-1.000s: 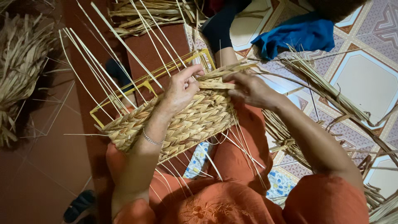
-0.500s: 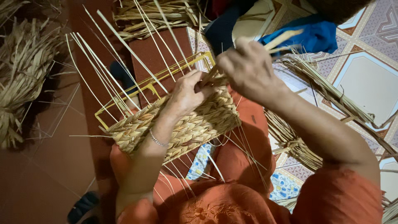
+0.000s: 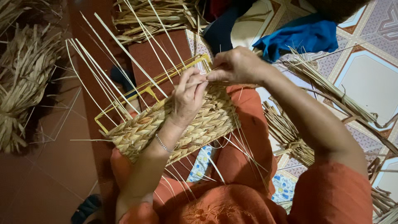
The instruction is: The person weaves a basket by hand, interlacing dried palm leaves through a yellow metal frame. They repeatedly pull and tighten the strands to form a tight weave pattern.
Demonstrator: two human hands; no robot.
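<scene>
The woven basket lies across the person's lap, on the orange trousers, and I take it as the landmark. It is a long plaited piece of pale straw, built on a yellow metal frame that shows bare on the far side of the basket. Thin pale stakes rise from this frame and fan out away from the person.

No package, label or sign can be seen. Beyond the basket, to its far right, a crumpled blue cloth lies on the patterned tiled floor. Straight beyond the basket is a heap of dry straw. To the left of the basket another straw bundle lies on the red-brown floor. To the right of the basket more bundles of straw lie beside the person's leg.

The left hand rests on top of the basket, at its far edge, with the fingers curled down over the weave and pressing it. The right hand is just beyond that edge, touching the left fingertips; its fingers are pinched together on a flat straw strand at the rim of the basket. A thin bracelet is on the left wrist.
</scene>
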